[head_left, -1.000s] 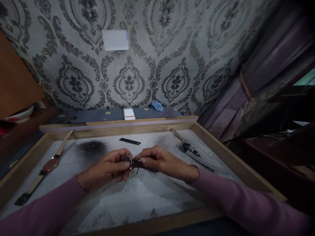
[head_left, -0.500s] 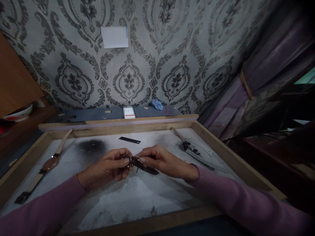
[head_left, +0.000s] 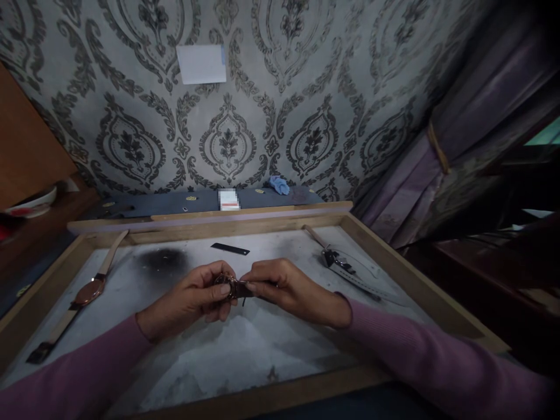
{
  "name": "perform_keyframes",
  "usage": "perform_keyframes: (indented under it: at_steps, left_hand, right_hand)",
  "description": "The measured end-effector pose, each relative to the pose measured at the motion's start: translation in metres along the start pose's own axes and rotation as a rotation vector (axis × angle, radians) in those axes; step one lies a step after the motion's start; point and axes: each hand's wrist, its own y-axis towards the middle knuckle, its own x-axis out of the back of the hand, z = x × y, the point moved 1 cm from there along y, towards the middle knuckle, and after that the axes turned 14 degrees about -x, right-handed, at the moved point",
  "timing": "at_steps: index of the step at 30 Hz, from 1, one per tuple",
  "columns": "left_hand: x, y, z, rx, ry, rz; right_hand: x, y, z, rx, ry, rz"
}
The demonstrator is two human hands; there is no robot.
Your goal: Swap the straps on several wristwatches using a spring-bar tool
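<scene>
A wristwatch with a round, gold-toned case [head_left: 224, 282] is held over the middle of the tray. My left hand [head_left: 190, 297] is closed around the case, thumb across its face. Beside it, my right hand [head_left: 291, 290] pinches the dark brown strap [head_left: 243, 290] close to where it meets the case. Most of that strap is hidden behind my right fingers. A thin dark piece points down just below the join; I cannot make out what it is.
The wood-framed tray [head_left: 245, 399] has a white bottom. Inside lie a tan-strapped watch [head_left: 90, 291] at left, a black blade-like strip [head_left: 230, 249] behind my hands, and another watch [head_left: 339, 262] with straps at right. A blue cloth [head_left: 279, 185] sits beyond the frame.
My right fingers have shifted from a thin, light-coloured piece at the join to a pinch on the strap itself. The strap is now mostly covered. My left hand has stayed on the case.
</scene>
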Motion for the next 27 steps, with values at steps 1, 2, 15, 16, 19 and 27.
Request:
perform_keyframes:
  at_steps: [1, 2, 15, 16, 19, 27]
  left_hand:
    - [-0.0011, -0.0002, -0.0006, -0.01, 0.012, -0.003]
    - [-0.0022, -0.0004, -0.0012, -0.018, 0.022, -0.005]
    - [-0.0049, -0.0012, -0.0037, -0.057, 0.076, -0.026]
    - [-0.0049, -0.0011, -0.0037, -0.06, 0.075, -0.024]
    - [-0.0054, -0.0012, -0.0042, -0.066, 0.077, -0.01]
    - [-0.0052, -0.0014, -0.0037, -0.047, 0.072, -0.012]
  right_hand:
    - [-0.0001, -0.0004, 0.0007, 0.017, -0.032, -0.015]
    - [-0.0003, -0.0009, 0.0012, 0.032, -0.055, -0.028]
    - [-0.0019, -0.0011, 0.0013, 0.052, -0.022, -0.053]
    - [-0.0019, -0.0011, 0.0014, 0.047, -0.02, -0.052]
    - [-0.0018, -0.0011, 0.0014, 0.035, -0.005, -0.049]
    - [-0.0024, -0.0014, -0.0001, 0.039, -0.035, -0.034]
